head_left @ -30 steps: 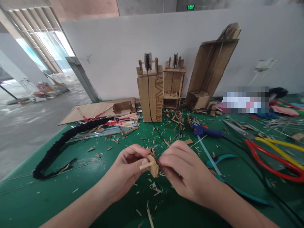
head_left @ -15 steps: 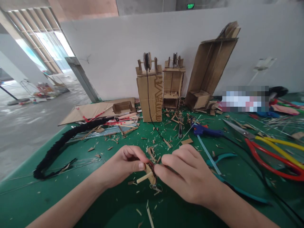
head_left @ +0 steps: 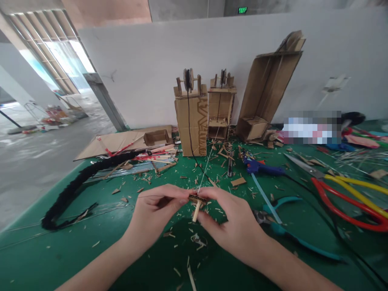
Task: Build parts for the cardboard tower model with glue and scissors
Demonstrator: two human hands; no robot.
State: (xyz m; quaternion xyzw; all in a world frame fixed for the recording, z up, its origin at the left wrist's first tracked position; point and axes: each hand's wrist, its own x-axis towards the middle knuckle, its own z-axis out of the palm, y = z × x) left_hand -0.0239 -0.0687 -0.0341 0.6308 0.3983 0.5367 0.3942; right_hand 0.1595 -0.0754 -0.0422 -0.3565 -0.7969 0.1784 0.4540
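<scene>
Between my hands is a small cardboard wheel [head_left: 201, 199] with a short wooden stick [head_left: 197, 212] poking out toward me. My left hand [head_left: 159, 208] is closed, pinching the wheel's left edge between thumb and fingers. My right hand [head_left: 233, 220] grips it from the other side, index finger on the top edge and thumb beneath, near the stick. A thin pale strand [head_left: 206, 167] rises from the wheel away from me; a fine dark line crosses my left fingers. The far face of the wheel is hidden.
Cardboard towers [head_left: 190, 125] with thread-wound wheels stand at the back. Right of my hands lie a blue glue gun [head_left: 263, 167], teal-handled pliers [head_left: 306, 244] and large scissors [head_left: 348, 198]. A black fuzzy strip [head_left: 79, 190] lies left. Scraps litter the green table [head_left: 121, 262].
The wheel has been raised slightly and turned, so its stick now points down toward me. My right hand has rotated, its thumb coming underneath. The pale strand now stretches up from the wheel.
</scene>
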